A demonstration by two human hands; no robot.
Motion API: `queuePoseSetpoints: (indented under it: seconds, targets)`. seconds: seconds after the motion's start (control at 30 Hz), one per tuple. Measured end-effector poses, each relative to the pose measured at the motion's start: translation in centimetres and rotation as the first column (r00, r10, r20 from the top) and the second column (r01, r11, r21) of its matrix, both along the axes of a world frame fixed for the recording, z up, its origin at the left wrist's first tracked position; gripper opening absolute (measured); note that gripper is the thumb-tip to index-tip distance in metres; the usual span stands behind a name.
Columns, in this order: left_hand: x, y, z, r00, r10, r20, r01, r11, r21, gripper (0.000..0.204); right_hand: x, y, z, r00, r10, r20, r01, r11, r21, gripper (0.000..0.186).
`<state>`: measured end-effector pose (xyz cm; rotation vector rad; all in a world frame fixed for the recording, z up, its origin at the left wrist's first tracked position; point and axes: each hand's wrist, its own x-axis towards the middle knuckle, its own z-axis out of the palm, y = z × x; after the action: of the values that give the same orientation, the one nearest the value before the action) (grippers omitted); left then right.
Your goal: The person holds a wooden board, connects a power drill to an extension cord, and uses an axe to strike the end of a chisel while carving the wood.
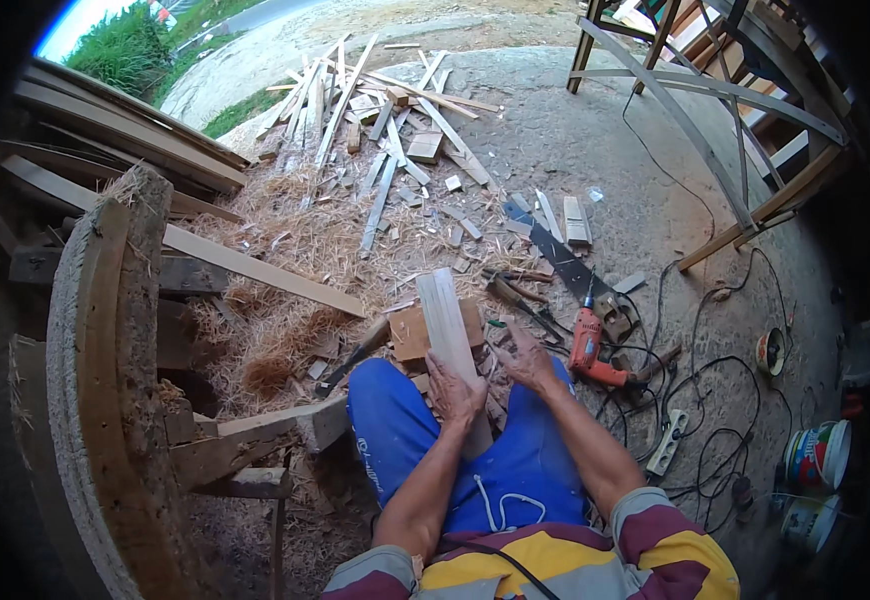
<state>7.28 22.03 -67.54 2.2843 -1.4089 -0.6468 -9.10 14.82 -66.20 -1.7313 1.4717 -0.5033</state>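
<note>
A pale wooden board (pixel 442 310) lies lengthwise between my thighs, its far end over a shorter brown wood block (pixel 410 333). My left hand (pixel 457 390) grips the board by its near half. Just right of it, my right hand (pixel 527 362) has its fingers drawn together around a slim, pencil-like thing (pixel 496 323) with a green end, too small to make out fully. By my left knee lies a chisel-like tool (pixel 353 358) with a wooden handle. Beyond my right hand are pliers or pincers (pixel 515 290) with dark handles.
A handsaw (pixel 555 252) and a red power drill (pixel 587 345) lie to the right, among tangled black cords (pixel 700 400). Wood shavings (pixel 270 370) and an offcut pile (pixel 355 110) spread ahead. A heavy timber (pixel 105 350) stands left; paint buckets (pixel 817 455) stand right.
</note>
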Motion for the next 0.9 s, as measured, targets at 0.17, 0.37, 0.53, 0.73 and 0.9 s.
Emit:
queuePoseSetpoints:
  seconds: [0.17,0.37,0.53,0.73,0.9]
  targets:
    - [-2.5,-0.8,-0.6,0.984,-0.005,0.181,-0.004,0.999,0.052,0.110,-16.7,3.9,-7.6,0.841,-0.335,-0.426,0.329,0.940,-0.088,0.072]
    - [-3.0,-1.3,-1.6,0.967,0.048,0.250,-0.068,0.995,0.072,0.109,-21.0,6.2,-10.1,0.702,-0.116,-0.703,0.007,0.988,-0.156,0.107]
    - [-3.1,-1.5,-1.0,0.972,0.054,0.231,-0.078,0.992,0.095,0.105,-20.7,4.9,-10.8,0.638,-0.005,-0.770,0.061,0.997,0.044,0.113]
    - [-2.8,-1.3,-1.9,0.946,0.061,0.318,-0.073,0.997,0.025,0.109,-19.8,4.6,-8.4,0.631,0.040,-0.775,0.097,0.987,0.130,0.115]
    - [-2.7,-1.4,-2.6,0.957,0.070,0.280,-0.064,0.997,-0.032,0.107,-19.5,3.4,-3.8,0.634,0.127,-0.763,-0.017,0.988,0.151,0.110]
